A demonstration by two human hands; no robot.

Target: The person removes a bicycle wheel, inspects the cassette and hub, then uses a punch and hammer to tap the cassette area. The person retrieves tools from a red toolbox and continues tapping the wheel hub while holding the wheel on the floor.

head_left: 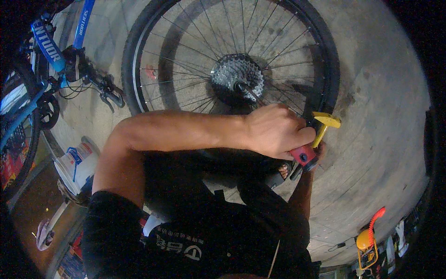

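A bicycle wheel [332, 69] with a black tire and a silver cassette [237, 79] fills the upper middle. My left hand [278, 128] is closed on a red tool [303, 154] with a black end, beside the tire's lower right. A yellow T-shaped piece [326, 119] sticks up just right of that hand. My right hand [319, 153] is behind the red tool, fingers curled and mostly hidden, so what it grips is unclear. A thin rod runs from the hub toward my left hand.
Blue bicycle frames and handlebars [49, 44] stand at the left, with a white bucket [74, 169] below them. A yellow tool with a coiled orange hose [367, 239] lies at the lower right on the concrete floor [381, 93]. My sandaled foot [283, 170] shows below the wheel.
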